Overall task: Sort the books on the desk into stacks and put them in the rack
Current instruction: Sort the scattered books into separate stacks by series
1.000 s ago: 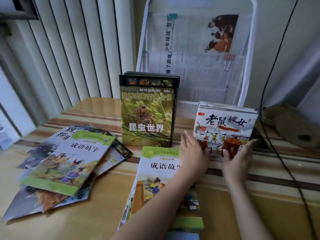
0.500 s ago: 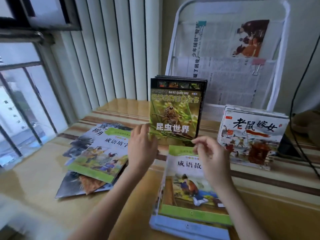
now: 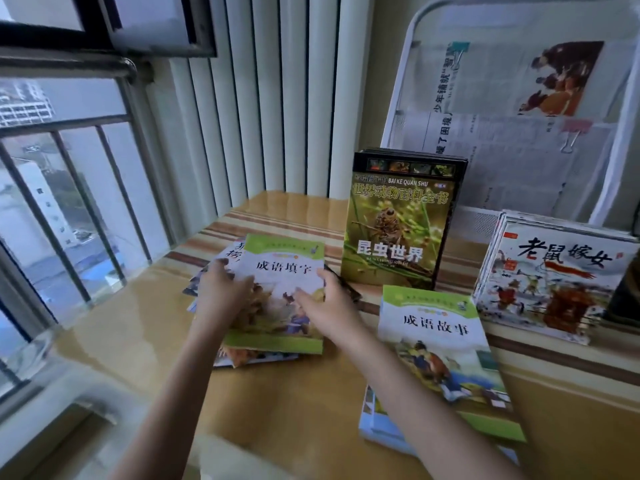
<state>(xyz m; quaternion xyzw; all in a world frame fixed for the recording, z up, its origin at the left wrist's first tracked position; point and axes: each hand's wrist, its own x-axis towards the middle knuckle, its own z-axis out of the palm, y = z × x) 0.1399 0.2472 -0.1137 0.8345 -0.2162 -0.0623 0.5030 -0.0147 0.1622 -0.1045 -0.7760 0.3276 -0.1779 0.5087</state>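
A green-topped book (image 3: 282, 292) lay flat on a loose pile of books (image 3: 221, 271) at the left of the worktop (image 3: 138, 327), its long axis running away from the person and its title end pointing toward the blinds (image 3: 263, 98). The left hand (image 3: 223, 292) rested on the book's left edge with fingers reaching onto the cover; the right hand (image 3: 323, 303) lay on the right half of the cover, fingers fairly straight and slightly apart (neither grip plainly curled round the book, though the far side of each hand was hidden). The books below showed only as corners and edges, so their covers were hard to make out.

An insect book (image 3: 398, 223) stood upright near the back of the worktop, cover facing the person, with more books behind it showing only as top edges. To its right a white picture book (image 3: 554, 278) fronted another leaning stack, its right edge cut off by something dark. Nearer, a second green-topped book (image 3: 440, 355) lay flat on a stack, long axis also running away from the person, partly covered by the right forearm. Behind stood a white rack (image 3: 620, 133) holding clipped newspapers (image 3: 512, 133).
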